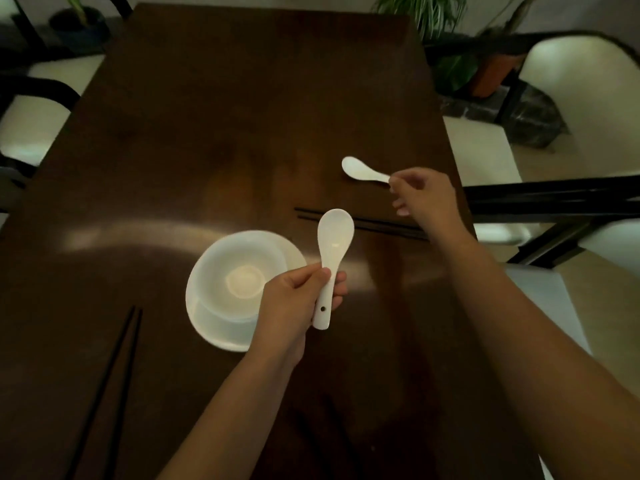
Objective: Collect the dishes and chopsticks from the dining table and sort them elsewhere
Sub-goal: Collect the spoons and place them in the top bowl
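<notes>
My left hand (298,299) grips the handle of a white ceramic spoon (334,244), bowl end pointing away from me, above the dark wooden table (225,116). Just left of it, white bowls (239,275) sit stacked on a white plate (294,254). My right hand (420,199) pinches the handle tip of a second white spoon (360,169) farther right; I cannot tell whether that spoon still touches the table. A pair of black chopsticks (367,223) lies between the two spoons, partly under my right wrist. Another black pair (107,386) lies at the near left.
Cream-seated chairs stand at the left (38,109) and right (588,81) of the table. Potted plants (429,15) stand beyond the far right corner. A black chair frame (554,199) sits close to the table's right edge.
</notes>
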{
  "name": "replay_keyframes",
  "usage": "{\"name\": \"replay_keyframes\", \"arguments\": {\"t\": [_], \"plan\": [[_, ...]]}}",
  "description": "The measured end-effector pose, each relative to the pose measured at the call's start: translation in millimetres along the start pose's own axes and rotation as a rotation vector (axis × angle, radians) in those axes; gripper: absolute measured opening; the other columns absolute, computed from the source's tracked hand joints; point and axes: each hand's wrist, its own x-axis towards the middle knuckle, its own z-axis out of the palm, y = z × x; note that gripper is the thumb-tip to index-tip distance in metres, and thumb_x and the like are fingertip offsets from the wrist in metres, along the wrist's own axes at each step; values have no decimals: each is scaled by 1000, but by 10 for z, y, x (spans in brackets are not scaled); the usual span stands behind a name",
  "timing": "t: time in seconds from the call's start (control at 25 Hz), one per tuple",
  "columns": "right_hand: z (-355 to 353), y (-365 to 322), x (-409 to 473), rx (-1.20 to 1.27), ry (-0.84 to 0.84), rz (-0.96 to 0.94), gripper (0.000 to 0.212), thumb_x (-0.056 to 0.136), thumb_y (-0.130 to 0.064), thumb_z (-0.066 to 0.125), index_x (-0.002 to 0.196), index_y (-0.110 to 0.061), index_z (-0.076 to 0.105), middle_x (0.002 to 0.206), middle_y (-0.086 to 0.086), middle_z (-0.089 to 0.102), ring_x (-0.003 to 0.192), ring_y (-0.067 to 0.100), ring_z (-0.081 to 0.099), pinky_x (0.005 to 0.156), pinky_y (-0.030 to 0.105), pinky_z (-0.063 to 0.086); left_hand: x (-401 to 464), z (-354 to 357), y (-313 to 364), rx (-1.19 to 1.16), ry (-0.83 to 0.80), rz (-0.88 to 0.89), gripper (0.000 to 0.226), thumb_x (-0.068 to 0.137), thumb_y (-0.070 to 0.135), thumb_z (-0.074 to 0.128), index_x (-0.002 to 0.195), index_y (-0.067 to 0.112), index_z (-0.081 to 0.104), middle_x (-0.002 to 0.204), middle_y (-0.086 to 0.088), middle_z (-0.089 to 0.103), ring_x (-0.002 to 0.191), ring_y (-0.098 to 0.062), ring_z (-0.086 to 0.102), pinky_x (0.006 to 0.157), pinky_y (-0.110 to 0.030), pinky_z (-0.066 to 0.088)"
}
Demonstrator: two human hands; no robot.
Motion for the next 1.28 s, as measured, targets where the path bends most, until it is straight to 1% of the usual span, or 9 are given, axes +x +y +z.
{"name": "replay_keyframes", "arguments": {"t": [0.08, 0.2, 0.4, 0.6, 0.76, 0.84, 1.04, 1.16, 1.28], "plan": [[55, 79, 488, -333, 76, -104, 27, 86, -24, 60, 109, -12, 66, 111, 10, 68, 98, 21, 63, 87, 31, 48, 158, 60, 86, -56, 51, -18, 10, 88, 16, 59, 88, 19, 68, 84, -3, 75, 75, -14, 72, 62, -22, 56], [238, 222, 942, -640, -75, -110, 36, 89, -22, 56, 123, -10, 57, 125, 11, 60, 114, 27, 55, 95, 38, 43, 367, 135, 177, -122, 108, -55, 13, 88, 17, 59, 99, 13, 65, 92, -8, 72, 83, -19, 70, 70, -26, 56], [389, 194, 1223, -810, -175, -28, 22, 90, -16, 46, 95, -8, 66, 83, 10, 62, 80, 26, 59, 68, 36, 48, 596, 197, 240, -163, 159, -63, 7, 88, 15, 58, 86, 19, 64, 86, -4, 72, 81, -17, 69, 76, -29, 56], [254, 22, 1018, -662, -200, -70, 16, 88, -16, 53, 92, -6, 66, 92, 12, 66, 82, 25, 61, 71, 32, 47, 701, 307, 273, -192, 181, -42, 11, 87, 18, 60, 79, 25, 62, 76, 4, 72, 78, -14, 70, 73, -26, 55], [12, -216, 219, 178, -140, 127, 10, 85, -14, 61, 77, -18, 67, 70, -4, 67, 59, 4, 63, 53, 18, 51, 692, 399, 260, -138, 205, 23, 10, 88, 21, 58, 94, 22, 66, 85, 5, 73, 76, -8, 70, 61, -15, 53], [2, -266, -211, 376, -230, 236, 12, 84, -12, 62, 74, -18, 66, 55, -6, 67, 48, 1, 61, 46, 14, 50, 677, 473, 257, -102, 186, 28, 16, 89, 22, 57, 100, 20, 68, 87, 4, 74, 77, -9, 70, 64, -17, 55], [79, -278, -534, 347, -236, 329, 8, 83, -14, 64, 76, -17, 64, 64, -2, 67, 48, 3, 63, 46, 14, 51, 557, 615, 209, 76, 171, 85, 13, 88, 32, 56, 97, 31, 65, 93, 10, 68, 84, -13, 66, 67, -19, 54], [46, -251, -565, 356, -254, 342, 8, 83, -11, 63, 76, -14, 64, 54, -5, 67, 46, 4, 64, 44, 13, 49, 466, 644, 185, 97, 130, 114, 12, 89, 35, 54, 91, 34, 65, 94, 8, 70, 84, -12, 66, 70, -19, 54], [42, -231, -599, 243, -252, 301, 9, 83, -16, 64, 75, -16, 63, 49, -9, 65, 42, 3, 60, 42, 13, 47, 416, 626, 183, 133, 48, 123, 21, 85, 34, 59, 104, 30, 68, 97, 11, 71, 88, -7, 66, 68, -13, 53]]}}
